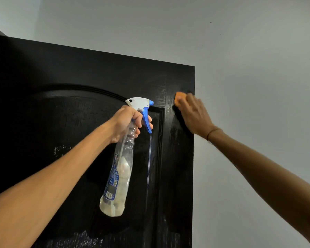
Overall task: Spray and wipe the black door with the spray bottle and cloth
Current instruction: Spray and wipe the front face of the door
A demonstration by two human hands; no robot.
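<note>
Two bare forearms reach up toward the black door [79, 72], whose arched raised panel shows pale wet smears low down and at mid-left. Behind and above it stands a plain grey wall [258, 51]. An orange cloth [179, 99] lies against the door's right stile near the top corner, pressed there by the right hand [193, 115], fingers together over it. Left of it, the left hand [127, 120] grips the neck of the clear spray bottle [122, 165], fingers curled by the blue trigger.

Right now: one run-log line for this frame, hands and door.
left hand grips spray bottle | right hand presses orange cloth on black door near top right edge | phase: wiping
</note>
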